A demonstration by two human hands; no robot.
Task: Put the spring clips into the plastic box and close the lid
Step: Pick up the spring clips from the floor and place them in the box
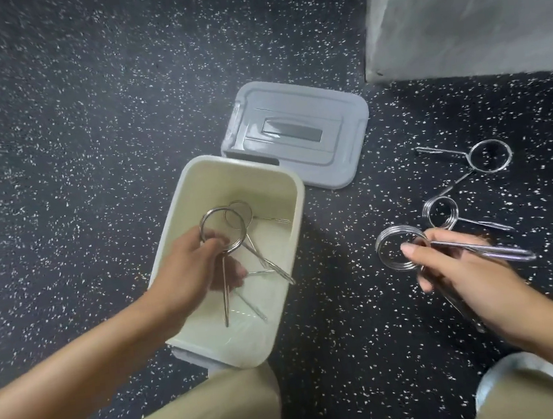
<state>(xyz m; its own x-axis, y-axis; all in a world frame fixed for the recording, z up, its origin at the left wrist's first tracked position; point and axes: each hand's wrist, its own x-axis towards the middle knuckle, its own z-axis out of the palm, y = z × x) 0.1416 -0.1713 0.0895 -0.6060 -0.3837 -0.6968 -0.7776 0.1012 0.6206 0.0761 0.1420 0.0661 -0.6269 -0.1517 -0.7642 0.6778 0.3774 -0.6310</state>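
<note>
**Both hands gripping spring clips, box open, lid off**

Head cam: L-hand fingers (215, 247) are curling narrow around a spring clip (223, 229), thumb and forefinger pinching just below its coil ring, legs hanging down past the palm. The left hand (193, 277) is reaching in from lower left, forearm angled up-right, wrist over the near-left rim of the plastic box (297, 207), hand sitting inside the opening. A second clip in the box (271, 265) is lying on the cream floor beneath; coils overlapping, so can't tell whether more are in there.

The right hand (461, 274) is coming in from lower right, held above the floor, back of hand toward cam. Its fingers are closing tight on another held clip (400, 247), coil sticking out to the left, legs running right past the knuckles; slightly blurred.

Two loose clips are lying on the speckled floor (86, 127) beyond the R hand: far clip (489, 155) and near clip (441, 213), just beside each other.

The grey lid (297, 134) is resting flat behind the box, touching its far rim. Box is standing open by the person's knee (222, 415).
</note>
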